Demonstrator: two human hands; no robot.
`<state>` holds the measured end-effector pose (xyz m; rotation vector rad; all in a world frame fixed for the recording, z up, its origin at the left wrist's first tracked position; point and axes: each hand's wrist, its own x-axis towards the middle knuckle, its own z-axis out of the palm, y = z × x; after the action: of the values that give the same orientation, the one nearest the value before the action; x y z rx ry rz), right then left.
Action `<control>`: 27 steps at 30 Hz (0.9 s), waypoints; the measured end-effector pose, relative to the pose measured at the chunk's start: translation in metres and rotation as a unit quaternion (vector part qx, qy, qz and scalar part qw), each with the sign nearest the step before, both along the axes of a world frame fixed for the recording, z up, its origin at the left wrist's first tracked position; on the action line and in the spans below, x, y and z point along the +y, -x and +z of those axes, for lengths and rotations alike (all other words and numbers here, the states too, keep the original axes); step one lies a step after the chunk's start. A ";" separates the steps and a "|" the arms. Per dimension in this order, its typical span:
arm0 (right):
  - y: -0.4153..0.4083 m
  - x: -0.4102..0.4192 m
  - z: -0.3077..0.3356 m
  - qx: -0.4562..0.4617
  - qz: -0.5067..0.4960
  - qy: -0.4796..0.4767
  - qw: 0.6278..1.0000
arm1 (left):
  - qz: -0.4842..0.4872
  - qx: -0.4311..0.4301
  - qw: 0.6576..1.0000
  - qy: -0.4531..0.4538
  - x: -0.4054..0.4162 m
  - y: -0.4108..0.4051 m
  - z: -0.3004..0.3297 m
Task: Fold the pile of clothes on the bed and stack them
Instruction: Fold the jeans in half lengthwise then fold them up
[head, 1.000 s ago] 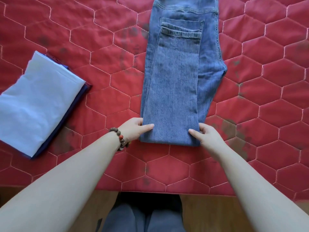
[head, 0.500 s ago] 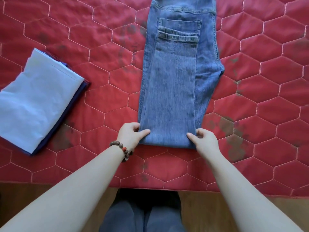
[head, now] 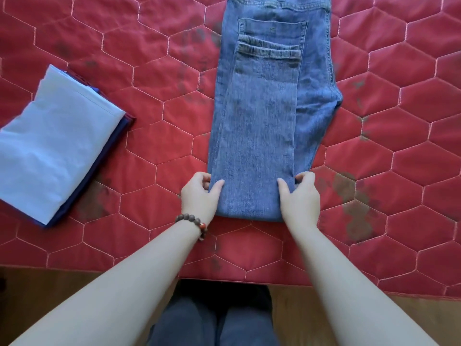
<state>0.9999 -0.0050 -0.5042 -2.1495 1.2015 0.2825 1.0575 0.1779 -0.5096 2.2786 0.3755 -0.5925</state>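
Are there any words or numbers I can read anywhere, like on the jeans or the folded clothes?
None can be read.
The jeans show only stitching and a back pocket, no label.
The folded clothes on the left are plain, no print.
The red quilt has only hexagon stitching and dark smudges.
The bead bracelet has no letters.

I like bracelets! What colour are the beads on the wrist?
Brown, with one orange-red bead, seen in the head view.
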 end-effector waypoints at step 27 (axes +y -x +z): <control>0.013 0.045 -0.045 -0.155 0.382 0.173 0.894 | -0.417 -0.270 0.862 -0.097 -0.038 0.025 -0.031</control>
<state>0.9874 0.0400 -0.5489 -2.7752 0.1836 0.0400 1.0325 0.1402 -0.5405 2.6204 -0.9110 -0.2808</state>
